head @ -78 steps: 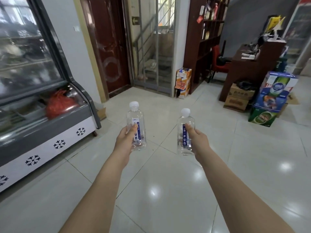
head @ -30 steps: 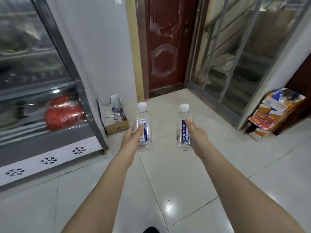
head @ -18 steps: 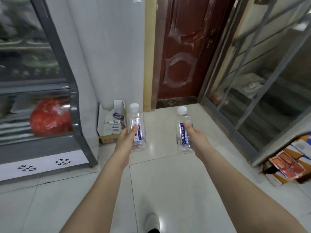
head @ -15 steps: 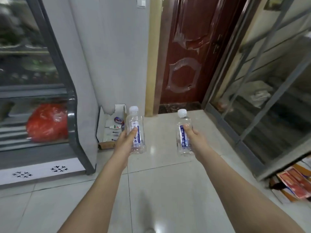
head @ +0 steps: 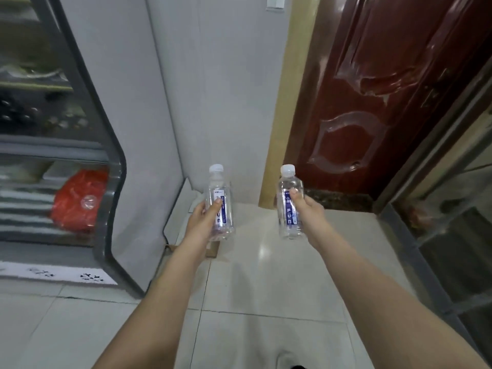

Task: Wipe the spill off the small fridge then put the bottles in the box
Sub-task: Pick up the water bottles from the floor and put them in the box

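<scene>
I hold two clear plastic bottles upright at arm's length, each with a white cap and a blue label. My left hand grips the left bottle around its middle. My right hand grips the right bottle from the right side. Behind the left bottle, on the floor against the wall, stands an open cardboard box with white flaps; my left hand and its bottle hide most of the inside.
A glass-fronted display fridge fills the left, with a red bag inside. A dark red door stands ahead on the right, and a metal-framed glass partition runs down the right side. Pale floor tiles lie underfoot.
I have walked closer to the corner; the box, wall and door now loom larger. Both bottles stay in my hands, and the left bottle now sits in front of the box.
</scene>
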A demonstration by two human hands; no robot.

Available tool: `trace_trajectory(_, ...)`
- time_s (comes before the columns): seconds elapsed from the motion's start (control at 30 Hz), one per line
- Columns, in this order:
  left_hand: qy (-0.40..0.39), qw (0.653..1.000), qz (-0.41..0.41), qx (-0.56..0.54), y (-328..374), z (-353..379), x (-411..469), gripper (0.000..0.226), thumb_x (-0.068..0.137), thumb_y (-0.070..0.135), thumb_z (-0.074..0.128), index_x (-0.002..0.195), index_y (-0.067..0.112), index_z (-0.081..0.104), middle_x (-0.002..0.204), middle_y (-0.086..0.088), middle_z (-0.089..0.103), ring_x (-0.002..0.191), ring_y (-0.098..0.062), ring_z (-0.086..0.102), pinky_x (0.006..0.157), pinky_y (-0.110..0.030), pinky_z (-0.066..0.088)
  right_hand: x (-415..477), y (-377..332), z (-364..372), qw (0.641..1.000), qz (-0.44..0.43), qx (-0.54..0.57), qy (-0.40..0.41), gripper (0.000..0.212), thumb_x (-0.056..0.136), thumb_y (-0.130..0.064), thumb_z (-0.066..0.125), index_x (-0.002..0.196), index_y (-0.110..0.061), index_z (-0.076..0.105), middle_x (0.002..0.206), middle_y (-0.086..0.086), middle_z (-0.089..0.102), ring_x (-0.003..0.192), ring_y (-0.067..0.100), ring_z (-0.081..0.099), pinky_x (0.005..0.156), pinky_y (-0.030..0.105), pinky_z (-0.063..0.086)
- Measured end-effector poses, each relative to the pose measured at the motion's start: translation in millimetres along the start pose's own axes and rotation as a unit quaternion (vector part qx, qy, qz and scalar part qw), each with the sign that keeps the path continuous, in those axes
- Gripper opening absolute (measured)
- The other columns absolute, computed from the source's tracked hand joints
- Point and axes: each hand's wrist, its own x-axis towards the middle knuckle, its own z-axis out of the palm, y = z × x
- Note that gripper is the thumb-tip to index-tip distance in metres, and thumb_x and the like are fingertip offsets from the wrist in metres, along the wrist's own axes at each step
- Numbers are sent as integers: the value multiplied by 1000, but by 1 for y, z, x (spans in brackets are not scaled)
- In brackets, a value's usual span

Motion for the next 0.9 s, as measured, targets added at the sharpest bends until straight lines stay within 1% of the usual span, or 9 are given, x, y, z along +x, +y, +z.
trace_trajectory(0.1, 47, 998, -12, -32, -5, 29, 35, 39, 90, 35, 56, 122, 13, 53, 109, -12, 66, 75, -21, 66, 49, -22, 50, 64, -10, -6, 999, 5, -22, -41, 27, 88, -43, 61, 98, -19, 67, 81, -3, 69, 69, 11, 65, 61, 23, 51)
trace_trajectory(0.23, 95, 995, -19, -38, -9, 51, 75, 40, 87, 40, 59, 119, 17, 55, 103, -9, 68, 80, -26, 67, 58, -28, 52, 139, -17, 1, 994, 40, -30, -97, 33, 84, -48, 64, 99, -19, 68, 91, 3, 72, 84, 21, 68, 82, 37, 55)
trace_trajectory(0.37, 146, 988, -28, -32, -9, 47, 119, 44, 87, 42, 58, 118, 11, 53, 101, -10, 67, 78, -23, 66, 53, -24, 47, 200, -20, 29, 987, 81, -33, -132, 26, 86, -45, 62, 90, -20, 65, 85, 4, 70, 77, 22, 67, 78, 36, 54)
trace_trajectory(0.43, 167, 984, -37, -43, -10, 41, 147, 40, 89, 40, 56, 115, 10, 54, 95, -10, 67, 76, -23, 66, 55, -26, 48, 232, -18, 50, 981, 90, -62, -162, 32, 83, -50, 64, 90, -19, 67, 87, 7, 72, 81, 27, 69, 84, 42, 55)
trace_trajectory(0.57, 209, 974, -50, -77, -17, 25, 214, 39, 89, 37, 56, 116, 9, 52, 98, -14, 64, 75, -25, 65, 43, -21, 46, 302, -9, 103, 964, 111, -115, -210, 42, 76, -58, 65, 89, -19, 69, 88, 11, 73, 88, 32, 69, 88, 49, 53)
trace_trajectory(0.67, 218, 970, -61, -90, -13, 14, 259, 38, 90, 35, 55, 117, 7, 52, 97, -14, 66, 74, -24, 65, 45, -21, 48, 347, -6, 143, 954, 126, -146, -231, 37, 81, -54, 63, 91, -19, 68, 90, 12, 72, 82, 29, 69, 84, 47, 55)
trace_trajectory(0.73, 226, 967, -66, -93, -7, 7, 285, 35, 91, 34, 55, 117, 10, 52, 99, -11, 66, 79, -24, 66, 48, -21, 50, 373, -8, 168, 948, 128, -169, -238, 36, 81, -53, 64, 98, -22, 68, 93, 10, 72, 80, 25, 68, 74, 39, 58)
trace_trajectory(0.8, 243, 962, -71, -106, -3, -3, 308, 36, 90, 34, 55, 118, 12, 50, 101, -11, 66, 83, -25, 67, 51, -22, 52, 399, -11, 190, 942, 120, -194, -246, 39, 82, -52, 63, 107, -23, 66, 92, 5, 71, 79, 20, 68, 63, 27, 53)
trace_trajectory(0.9, 260, 956, -90, -99, -6, -16, 336, 36, 89, 35, 57, 118, 14, 51, 103, -11, 67, 85, -28, 68, 55, -28, 52, 431, -8, 216, 935, 126, -207, -260, 35, 85, -47, 63, 109, -22, 64, 88, 1, 69, 74, 16, 66, 61, 25, 50)
